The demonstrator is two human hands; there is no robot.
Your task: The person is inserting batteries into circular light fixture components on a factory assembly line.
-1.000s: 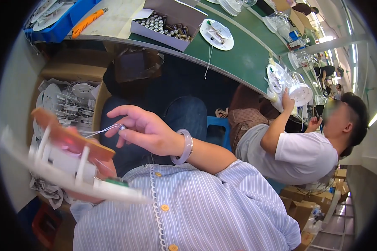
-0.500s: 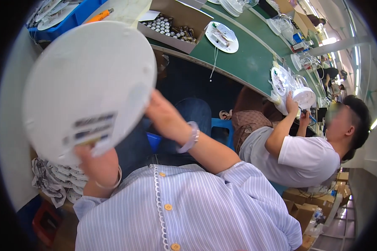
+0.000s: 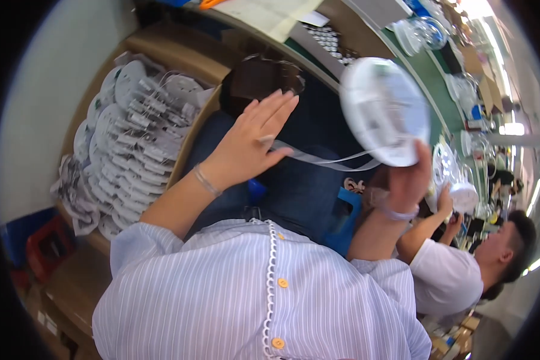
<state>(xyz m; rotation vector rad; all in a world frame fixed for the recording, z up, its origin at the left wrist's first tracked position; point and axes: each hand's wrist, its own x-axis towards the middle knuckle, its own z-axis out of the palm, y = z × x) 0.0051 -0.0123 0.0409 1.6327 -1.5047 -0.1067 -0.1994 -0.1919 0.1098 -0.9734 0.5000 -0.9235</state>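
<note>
My right hand (image 3: 411, 180) grips the lower rim of a round white lamp base plate (image 3: 349, 102), tilted up and blurred by motion; its side with fitted parts shows. Thin white wires (image 3: 336, 163) run from the plate towards my left hand (image 3: 243, 147). That hand is over my lap with its fingers stretched out and its thumb apart. The wires reach its thumb side; whether the fingers touch them I cannot tell. Left of my left forearm, a cardboard box (image 3: 189, 141) holds stacked rows of similar white plates (image 3: 111, 144) with parts and wires.
A green workbench (image 3: 435, 99) runs along the far side, bearing an open box of batteries (image 3: 327, 42) and clear lamp parts (image 3: 423, 33). At right, a co-worker (image 3: 444, 270) in a white shirt handles a white lamp. Low on the left stands a red stool (image 3: 48, 240).
The plate has swung from the left to the right and turned to show its fitted side. My left hand has come off its rim. My view has shifted left, revealing the box of plates.
</note>
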